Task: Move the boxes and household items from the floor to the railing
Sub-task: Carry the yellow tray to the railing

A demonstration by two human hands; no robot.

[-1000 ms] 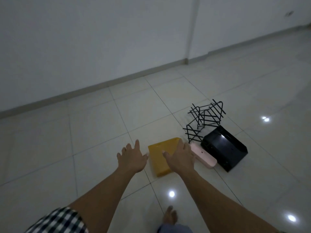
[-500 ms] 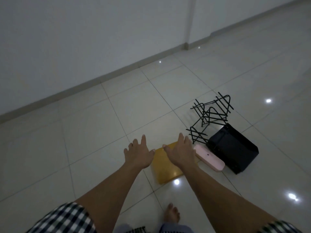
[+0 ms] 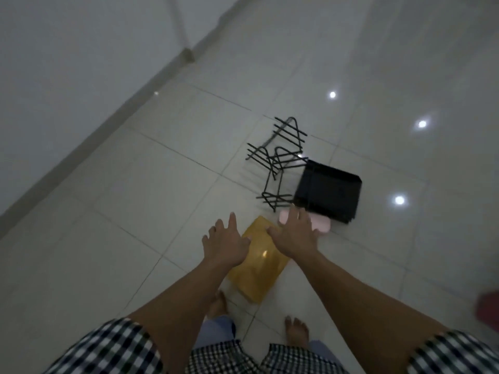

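A flat yellow box [image 3: 258, 268] lies on the tiled floor just in front of my bare feet. My left hand [image 3: 224, 244] hovers at its left edge with fingers spread and nothing in it. My right hand [image 3: 294, 234] is spread over the box's far right corner and hides part of a pink oblong item [image 3: 320, 225] behind it. Beyond that sit a black box [image 3: 330, 191] and a black wire rack [image 3: 278, 160], all on the floor. Whether either hand touches the yellow box I cannot tell.
A white wall with a grey skirting [image 3: 89, 139] runs along the left. Glossy pale tiles [image 3: 405, 63] stretch away to the right with ceiling-light reflections. A reddish object [image 3: 487, 306] pokes in at the right edge.
My head has tipped down and turned, so the items now sit closer under me and my feet show. Both hands have stayed spread over the yellow box, the right one reaching further over the pink item.
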